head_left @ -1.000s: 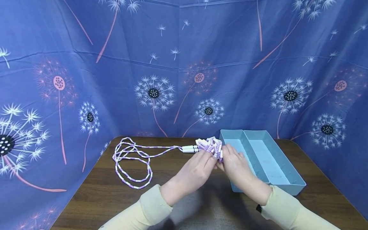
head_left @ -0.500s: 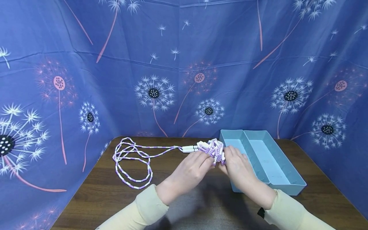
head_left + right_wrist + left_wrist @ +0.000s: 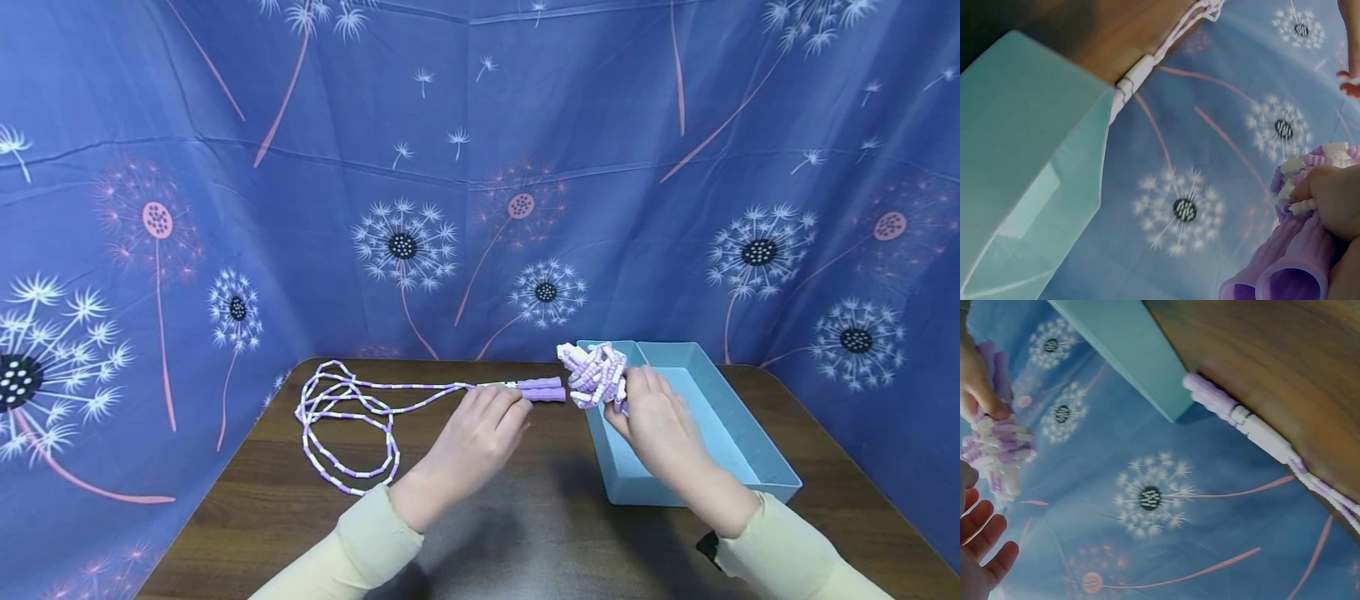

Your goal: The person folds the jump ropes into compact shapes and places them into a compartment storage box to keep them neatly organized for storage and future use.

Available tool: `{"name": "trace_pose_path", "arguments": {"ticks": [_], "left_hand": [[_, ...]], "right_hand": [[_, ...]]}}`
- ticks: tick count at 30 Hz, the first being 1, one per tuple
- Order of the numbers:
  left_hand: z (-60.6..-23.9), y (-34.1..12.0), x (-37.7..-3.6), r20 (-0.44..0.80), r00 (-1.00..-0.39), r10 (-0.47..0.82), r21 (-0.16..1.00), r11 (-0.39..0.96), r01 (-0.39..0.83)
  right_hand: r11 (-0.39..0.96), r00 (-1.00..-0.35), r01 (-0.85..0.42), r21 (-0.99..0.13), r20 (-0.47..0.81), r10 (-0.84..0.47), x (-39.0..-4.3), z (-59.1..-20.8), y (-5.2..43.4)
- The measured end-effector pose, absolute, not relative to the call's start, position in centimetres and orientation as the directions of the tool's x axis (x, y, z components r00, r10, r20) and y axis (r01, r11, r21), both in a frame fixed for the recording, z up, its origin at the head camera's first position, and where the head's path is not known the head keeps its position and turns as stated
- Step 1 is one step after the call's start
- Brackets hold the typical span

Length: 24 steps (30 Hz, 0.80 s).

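Note:
My right hand (image 3: 663,421) holds a bundled jump rope (image 3: 596,375) with purple and white beads, raised over the near left part of the teal box (image 3: 701,492). Its two purple handles (image 3: 1285,269) stick out below the fingers in the right wrist view. My left hand (image 3: 476,437) is apart from the bundle, fingers relaxed and holding nothing; the left wrist view shows its fingers (image 3: 988,540) spread. Behind it on the table lies a second beaded jump rope (image 3: 386,408), loosely looped at the left, its purple and white handles (image 3: 543,389) side by side and pointing right.
The box stands at the right of the wooden table (image 3: 247,517), with a lengthwise divider (image 3: 640,354) making two compartments. A blue dandelion-print cloth (image 3: 465,125) hangs behind the table and at both sides.
My left hand has let go of the bundled jump rope and drawn back left. My right hand has carried the bundle to the right, over the box, uncovering the other rope's handles.

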<state>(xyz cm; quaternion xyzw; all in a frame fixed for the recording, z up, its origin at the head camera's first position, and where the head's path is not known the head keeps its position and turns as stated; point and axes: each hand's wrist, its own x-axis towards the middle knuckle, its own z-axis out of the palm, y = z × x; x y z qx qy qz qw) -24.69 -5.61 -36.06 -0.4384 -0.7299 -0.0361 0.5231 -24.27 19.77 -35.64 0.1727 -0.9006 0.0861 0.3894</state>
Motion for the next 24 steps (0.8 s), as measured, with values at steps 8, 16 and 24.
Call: {"name": "trace_pose_path", "arguments": {"ticks": [8,16,24], "left_hand": [[-37.7,-5.8,-27.0,0.790,-0.141,0.597,-0.394,0.670,0.630],[-38.9,-5.6,-28.9,0.777,-0.216,0.591,-0.372,0.709,0.599],[-40.2,-5.0,-30.7,0.754,-0.285,0.592,-0.365,0.738,0.568]], "right_hand": [[0.949,-0.679,-0.295,-0.112,0.724,-0.126,-24.8,-35.6,22.2],[0.965,-0.737,-0.180,-0.188,0.676,-0.006,-25.5,-36.4,24.4],[0.963,-0.781,-0.051,-0.265,0.612,0.127,-26.5,-37.3,26.8]]}}
